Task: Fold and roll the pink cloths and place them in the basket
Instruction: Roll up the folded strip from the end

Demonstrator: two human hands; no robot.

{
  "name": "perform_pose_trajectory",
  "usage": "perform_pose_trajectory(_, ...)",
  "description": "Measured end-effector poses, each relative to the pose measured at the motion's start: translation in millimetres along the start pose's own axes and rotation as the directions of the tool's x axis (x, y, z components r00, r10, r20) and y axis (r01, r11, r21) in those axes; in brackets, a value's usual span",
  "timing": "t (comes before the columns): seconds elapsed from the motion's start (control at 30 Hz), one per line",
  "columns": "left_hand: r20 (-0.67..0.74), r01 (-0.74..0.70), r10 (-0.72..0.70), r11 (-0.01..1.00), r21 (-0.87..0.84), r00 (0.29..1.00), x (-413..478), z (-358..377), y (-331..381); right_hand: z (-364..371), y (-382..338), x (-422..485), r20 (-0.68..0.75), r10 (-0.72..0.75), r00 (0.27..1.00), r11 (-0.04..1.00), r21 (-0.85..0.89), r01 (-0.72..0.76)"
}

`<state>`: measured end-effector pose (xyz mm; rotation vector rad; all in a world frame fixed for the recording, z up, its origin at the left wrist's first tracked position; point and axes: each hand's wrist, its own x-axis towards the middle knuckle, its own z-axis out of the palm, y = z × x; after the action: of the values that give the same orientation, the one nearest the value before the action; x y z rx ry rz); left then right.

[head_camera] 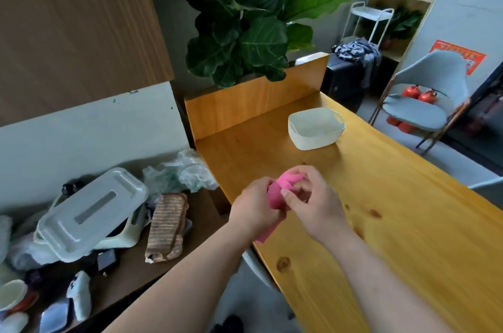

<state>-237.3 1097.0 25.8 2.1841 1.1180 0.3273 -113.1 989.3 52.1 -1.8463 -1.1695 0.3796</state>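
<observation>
Right hand's fingers (309, 178) curled over the top of the pink cloth (285, 181), thumb pressed on its near side; left hand's fingers (263, 187) clamped on the cloth's left side. Both hands gripping, left hand (254, 210) and right hand (315, 204) almost touching. Cloth is bunched into a compact wad between them, bright pink, soft folds visible on top, one loose corner hanging out below the left hand. Whether it's a neat roll, can't tell, mostly covered. Cloth sits over the near-left part of the wooden table (394, 223), close to its left edge; can't tell if it's touching the surface. White basket (315, 140) stands further back on the table, well apart from the hands, nothing visible inside. Left of the table, a lower surface with a white plastic lid (92, 212), a striped brown towel (167, 226) and crumpled plastic bags (185, 172). Big-leaf plant (245, 19) behind the table, grey chair (427, 98) to the right.
</observation>
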Motion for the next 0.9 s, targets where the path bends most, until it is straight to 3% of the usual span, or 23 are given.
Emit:
perform_pose_trajectory(0.1,-0.004,-0.01,0.011,0.991,0.131,1.0,33,11,2,6,-1,30,-0.016,0.074,0.997,0.996,-0.047,-0.075)
perform_pose_trajectory(0.2,0.016,-0.142,0.141,0.968,0.206,0.99,66,19,4,18,-1,61,-0.027,0.083,0.996,0.99,-0.112,-0.086)
perform_pose_trajectory(0.27,0.042,-0.109,0.105,0.988,0.106,0.994,88,16,9,21,-2,78,-0.032,0.091,0.995,0.987,-0.127,-0.095)
perform_pose_trajectory(0.4,0.163,0.164,-0.127,0.959,-0.232,0.978,148,-4,10,22,15,100,-0.095,0.13,0.987,0.98,-0.141,-0.143)
perform_pose_trajectory(0.57,0.461,0.28,0.017,0.773,-0.569,0.887,180,-19,6,14,46,114,-0.231,0.224,0.947,0.965,-0.086,-0.249)
perform_pose_trajectory(0.73,0.597,0.403,0.121,0.631,-0.663,0.793,208,-9,-6,19,73,126,-0.348,0.309,0.885,0.944,-0.002,-0.33)
perform_pose_trajectory(0.83,0.627,0.422,0.168,0.606,-0.674,0.761,219,-4,-12,27,88,131,-0.431,0.398,0.81,0.907,0.053,-0.417)
perform_pose_trajectory(0.9,0.636,0.445,0.154,0.592,-0.672,0.756,227,-3,-11,33,92,135,-0.433,0.52,0.736,0.851,0.188,-0.49)
